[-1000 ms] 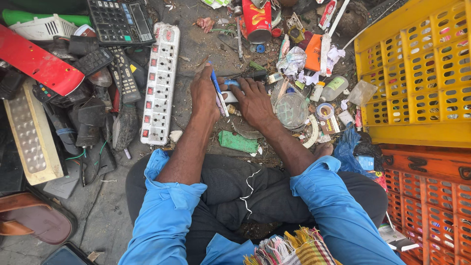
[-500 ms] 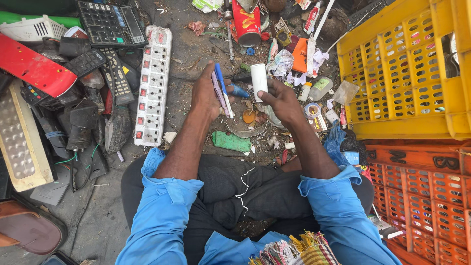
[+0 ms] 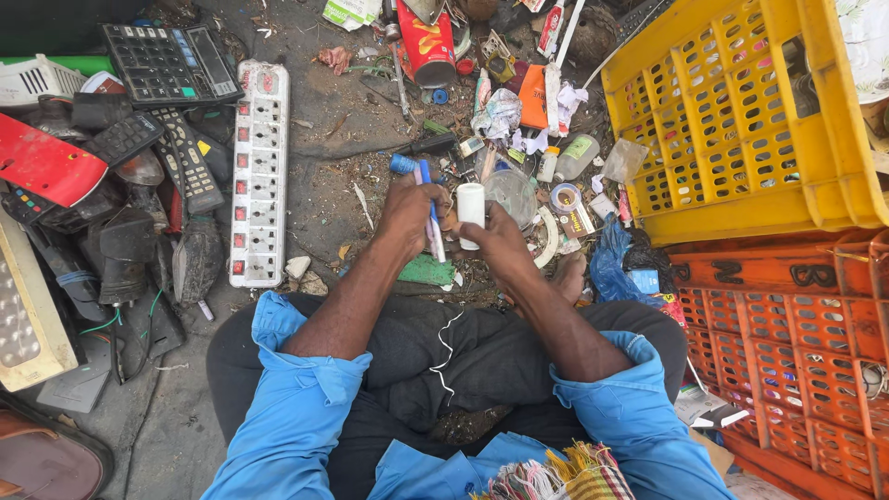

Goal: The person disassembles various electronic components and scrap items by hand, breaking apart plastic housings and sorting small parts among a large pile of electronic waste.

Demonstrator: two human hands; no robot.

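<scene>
Seated cross-legged on gritty, dust-grey ground, blue sleeves rolled at the elbows. Left hand closed around thin sticks, blue and pale, slim and straight like pens, held near upright. Right hand gripping a small white tube, smooth plastic, cylindrical, standing upright between thumb and fingers, just beside the sticks and above the lap's front edge. Both hands close together, nearly touching, over a flat green scrap lying in the dirt.

Left of the hands, a long white power strip, hard plastic, grimy, rows of square sockets with red switches. Beyond it, a black calculator with a grid of keys, and black remotes with rubbery buttons. Further left, a glossy red curved panel and a cream slab dotted with small round studs. Dark, crumpled casings and wires heaped between.

Ahead of the hands, a mess of crinkled wrappers, small bottles, a tape roll and a red can, dented. To the right, a yellow crate, rigid plastic lattice with oblong slots, and below it an orange crate of the same perforated kind. Blue crumpled plastic bag wedged beside the right knee. Striped, fringed cloth at the bottom edge.
</scene>
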